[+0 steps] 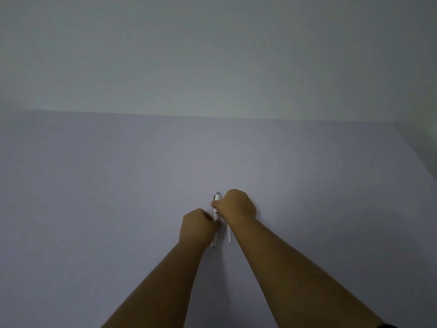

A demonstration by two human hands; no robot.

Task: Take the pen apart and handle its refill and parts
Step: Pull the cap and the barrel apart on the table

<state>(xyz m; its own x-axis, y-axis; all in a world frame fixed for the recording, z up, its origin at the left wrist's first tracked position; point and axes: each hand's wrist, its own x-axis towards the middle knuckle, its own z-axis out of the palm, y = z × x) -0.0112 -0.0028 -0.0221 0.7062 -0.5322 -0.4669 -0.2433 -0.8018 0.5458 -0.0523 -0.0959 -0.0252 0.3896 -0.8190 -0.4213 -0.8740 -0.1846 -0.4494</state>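
A pale grey desk is filling most of the head view, running out to a plain wall at the far edge. Two bare forearms are reaching in from the near side and meeting just right of the middle.

The left hand is curling its fingers around the near half of the pen, while the right hand is pinching the far half, close to the clip end (both hands are clenched on the white barrel, not released). The pen is lying lengthwise, near to far, with its near tip poking out below the left hand, and it is hard to tell whether it is resting on the desk or being lifted slightly off it.

Just to the right of the pen, a thin white stick is lying on the desk, partly under the right wrist; it is probably the refill, already drawn out. If so, the task is partly done, and the hands appear to be twisting or pulling the barrel halves, with the remaining parts yet to be separated.
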